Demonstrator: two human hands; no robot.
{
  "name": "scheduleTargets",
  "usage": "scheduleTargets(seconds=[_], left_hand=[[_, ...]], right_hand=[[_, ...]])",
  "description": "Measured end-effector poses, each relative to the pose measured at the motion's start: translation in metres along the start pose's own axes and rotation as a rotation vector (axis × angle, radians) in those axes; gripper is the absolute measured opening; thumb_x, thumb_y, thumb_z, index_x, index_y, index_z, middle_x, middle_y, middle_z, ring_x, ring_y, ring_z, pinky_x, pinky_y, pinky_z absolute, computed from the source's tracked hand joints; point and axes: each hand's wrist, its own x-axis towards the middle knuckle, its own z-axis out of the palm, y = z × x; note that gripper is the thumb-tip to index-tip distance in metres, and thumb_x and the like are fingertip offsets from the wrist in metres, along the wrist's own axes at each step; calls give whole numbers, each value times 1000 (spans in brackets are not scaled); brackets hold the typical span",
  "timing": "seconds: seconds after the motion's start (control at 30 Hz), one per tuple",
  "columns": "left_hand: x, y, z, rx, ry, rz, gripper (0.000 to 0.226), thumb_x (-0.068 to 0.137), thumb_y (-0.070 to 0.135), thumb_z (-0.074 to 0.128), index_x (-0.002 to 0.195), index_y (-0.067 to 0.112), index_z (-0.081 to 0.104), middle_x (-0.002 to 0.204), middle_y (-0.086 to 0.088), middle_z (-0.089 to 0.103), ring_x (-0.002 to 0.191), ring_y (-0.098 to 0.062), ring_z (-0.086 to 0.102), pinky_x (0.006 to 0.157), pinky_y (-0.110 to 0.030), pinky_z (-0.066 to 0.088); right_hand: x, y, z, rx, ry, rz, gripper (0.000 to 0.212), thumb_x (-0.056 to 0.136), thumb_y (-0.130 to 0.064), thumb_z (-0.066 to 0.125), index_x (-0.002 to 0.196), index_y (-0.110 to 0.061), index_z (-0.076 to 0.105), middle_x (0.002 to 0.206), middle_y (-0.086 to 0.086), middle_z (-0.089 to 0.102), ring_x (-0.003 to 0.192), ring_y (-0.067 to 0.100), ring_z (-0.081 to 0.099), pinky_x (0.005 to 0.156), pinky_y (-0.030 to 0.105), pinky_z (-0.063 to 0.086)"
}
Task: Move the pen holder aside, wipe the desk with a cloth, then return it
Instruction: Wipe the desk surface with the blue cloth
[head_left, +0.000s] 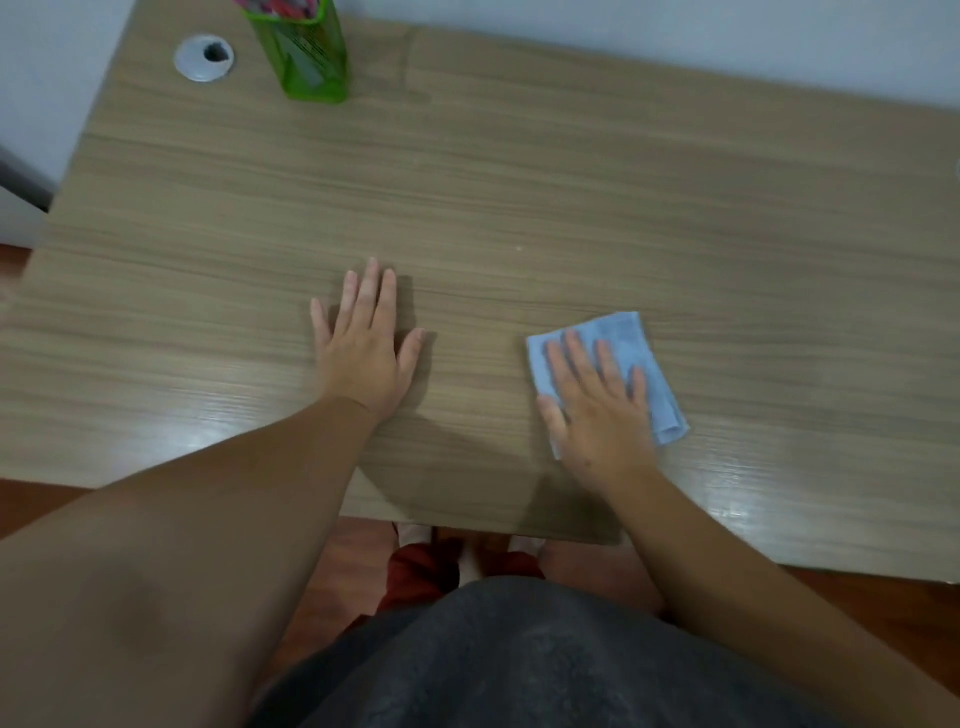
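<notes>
Cloth (626, 332): soft, limp; your right hand (597, 410) presses it flat. Left hand (363, 353) flat, empty. Pen holder (306, 52), far-left corner: light, rigid; grip its sides.

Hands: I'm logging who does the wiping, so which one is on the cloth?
The right hand lies flat on the blue cloth. The left hand rests flat on the bare desk, apart from the cloth.

Pen holder (306, 52) stands far-left on desk (571, 182); cloth (623, 338) lies near-right.
</notes>
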Motion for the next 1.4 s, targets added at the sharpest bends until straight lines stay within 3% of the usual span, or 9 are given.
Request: scheduleTargets(seconds=[0.13, 0.3, 0.47, 0.63, 0.8, 1.07, 1.23, 1.4], left_hand=[[2, -13, -5, 28, -20, 35, 64, 95, 51, 26, 150, 21, 12, 161, 1, 7, 148, -20, 4, 116, -54, -1], [3, -38, -12, 28, 3, -3, 67, 95, 49, 28, 151, 18, 10, 161, -1, 8, 148, -21, 5, 117, -53, 0], [-2, -52, -9, 36, -18, -45, 70, 94, 53, 26, 151, 17, 7, 161, 0, 4, 148, -20, 1, 117, -52, 1], [-3, -53, -8, 25, -7, -65, 71, 93, 55, 19, 150, 15, 8, 161, -1, 5, 148, -19, 3, 118, -50, 6], [-4, -51, -8, 41, -41, -50, 69, 93, 53, 15, 151, 16, 6, 161, 0, 2, 148, -18, 4, 119, -49, 8], [-2, -51, -12, 26, -58, -50, 70, 91, 52, 22, 151, 19, 10, 161, 1, 6, 148, -18, 7, 118, -49, 11], [-1, -52, -13, -9, -52, -49, 70, 92, 53, 19, 151, 18, 9, 161, 2, 3, 148, -17, 4, 119, -47, 8], [-3, -53, -12, -77, -7, -69, 73, 89, 51, 22, 150, 14, 8, 161, -3, 4, 148, -18, 6, 118, -45, 8]], right_hand=[[52, 36, -23, 17, 54, 196, 57, 94, -50, 14, 149, -35, 5, 160, -10, 3, 147, 24, 3, 114, 60, 4], [130, 5, -43, 93, 84, 200, 52, 99, -43, 14, 149, -33, 6, 160, -9, 1, 147, 27, -2, 113, 63, 1], [146, -72, -38, 81, 39, -22, 51, 99, -40, 16, 149, -33, 8, 160, -11, 3, 147, 25, 1, 114, 59, 2], [46, -83, -4, -45, -9, -221, 52, 97, -41, 18, 148, -38, 9, 159, -15, 9, 146, 20, 10, 114, 53, 12], [15, -14, -7, -54, -32, 23, 54, 94, -45, 10, 148, -39, 8, 159, -14, 8, 146, 20, 12, 113, 55, 14], [216, -27, -64, 114, 117, 226, 51, 99, -42, 12, 149, -34, 7, 160, -10, 0, 147, 27, -2, 113, 61, 1], [292, -97, -74, 34, 79, -25, 51, 98, -39, 17, 149, -33, 8, 160, -8, 2, 146, 29, 0, 111, 62, 3], [257, -177, -48, -35, -18, -338, 51, 98, -40, 12, 147, -38, 1, 159, -12, -2, 146, 26, -2, 111, 59, 1]])
